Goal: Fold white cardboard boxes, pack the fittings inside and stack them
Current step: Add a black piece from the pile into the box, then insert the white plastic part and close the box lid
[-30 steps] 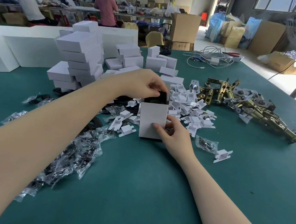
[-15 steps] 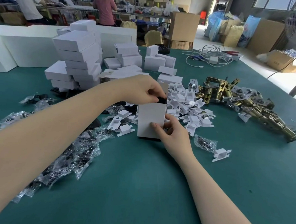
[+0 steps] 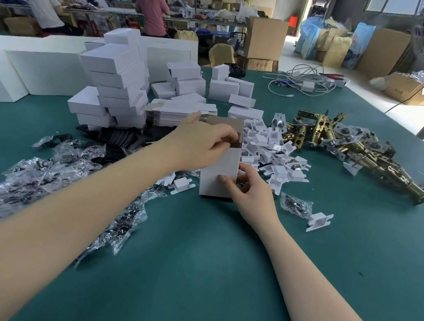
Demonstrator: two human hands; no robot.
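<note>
White box (image 3: 219, 172), on end on the surface (image 3: 199, 271): my right hand (image 3: 249, 195) grips its side to steady it, my left hand (image 3: 204, 145) pinches the top flap for closing.

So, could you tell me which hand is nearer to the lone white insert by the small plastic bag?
Right. The right hand grips the box just left of the insert; the left hand is farther, at the box's top flap.
</note>
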